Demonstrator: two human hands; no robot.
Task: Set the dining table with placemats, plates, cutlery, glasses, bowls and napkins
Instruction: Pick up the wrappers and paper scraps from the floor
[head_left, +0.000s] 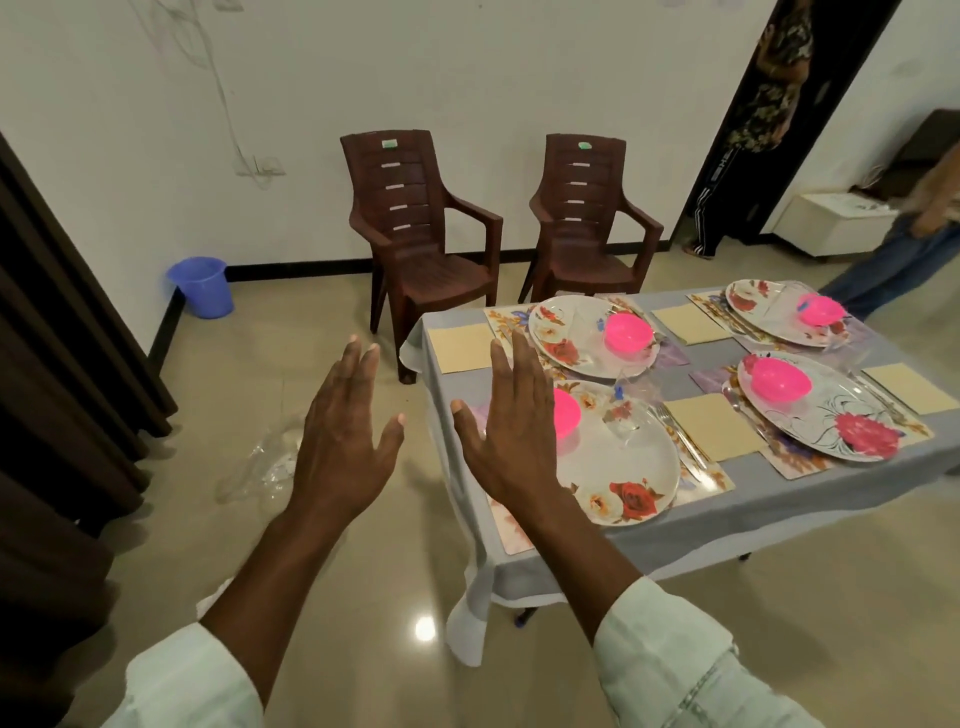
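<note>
both hands raised in front of the camera, backs toward it, pale rolled sleeves at the wrists. left hand (343, 441) over the floor, fingers straight and spread, grip empty. right hand (511, 436) beside it, fingers straight and close together, thumb out, grip empty; it overlaps the near-left corner of the bench in view, and whether it touches anything there cannot be told. low rectangular bench under a grey-blue cloth (597, 551) stands to the right, four places laid. near-left place: large round white plate with red rose print (623, 467) on a floral placemat (711, 480), a bright pink plastic bowl (566, 413) on the plate partly hidden by the right hand, a clear glass (621, 423) lying on the plate, metal cutlery (680, 441) along the plate's right edge. far-left place: second rose-print plate (566, 338) with a pink bowl (627, 332) on it, a beige square napkin (460, 349) to its left. near-right place: oval white plate with a big pink flower (831, 415), pink bowl (781, 379) on it, beige napkin (714, 425) between this plate and the near-left one. far-right place: plate with a pink bowl (821, 309), napkin (688, 322) to its left. a further beige napkin (909, 387) lies at the right edge. two dark brown plastic armchairs (415, 234) stand against the white wall, a blue plastic bucket (201, 286) in the corner, crumpled clear plastic (270, 462) on the tiled floor. another person's legs (883, 270) show at far right.
</note>
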